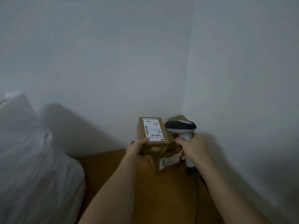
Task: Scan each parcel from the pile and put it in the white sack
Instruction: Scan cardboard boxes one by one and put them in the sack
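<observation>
Your left hand (135,148) grips a small brown parcel (152,132) at its near left corner, thumb on the top edge beside the white label (153,129), which faces up toward you; the fingers underneath are hidden. Your right hand (193,147) is wrapped around the white handle of the scanner (181,127), whose dark head sits just right of the parcel, almost touching its far right corner. Both forearms reach forward from the bottom edge, converging above the wooden floor (161,199). Below the held parcel lies another labelled box from the pile (168,162), tucked into the corner where the two pale walls (113,62) meet, so there is little room ahead or to the right. Open floor lies between your arms and to the left, up to the white sack (32,159), which fills the left edge and is cut off there. The scanner's dark cable (197,191) trails down toward you. More cardboard behind the scanner is too hidden to make out.
</observation>
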